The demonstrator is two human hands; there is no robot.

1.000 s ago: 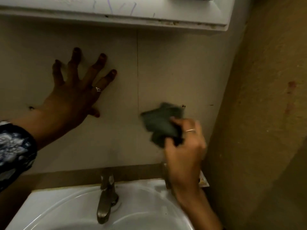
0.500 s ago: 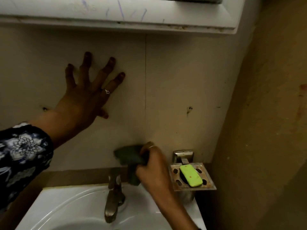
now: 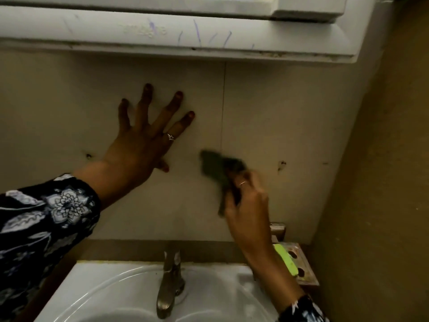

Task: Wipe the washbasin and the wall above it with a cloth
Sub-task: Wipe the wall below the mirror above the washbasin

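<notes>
The cloth (image 3: 214, 169) is now against the wall (image 3: 267, 117), just beside the vertical tile joint (image 3: 223, 108) and well above the tap (image 3: 168, 284). Half a second ago it was low, near the top of the tap; a second ago it was up again, so you are making up-and-down strokes, and this one has come back up. I judge the wall work is in the middle, and the washbasin (image 3: 97, 296) is not yet wiped.

Your right hand (image 3: 248, 205) grips the cloth with fingers curled around its lower part; it is blurred. Your left hand (image 3: 148, 140) has stayed flat on the wall, fingers spread and straight, holding nothing. It covers a part of the wall that the cloth cannot reach now.

To the right, the soap dish (image 3: 299, 263) with the green soap (image 3: 286, 260) stands out from the wall, partly behind your right wrist. Low strokes on that side can knock it. Above, the white frame (image 3: 185, 31) bears purple pen marks.
</notes>
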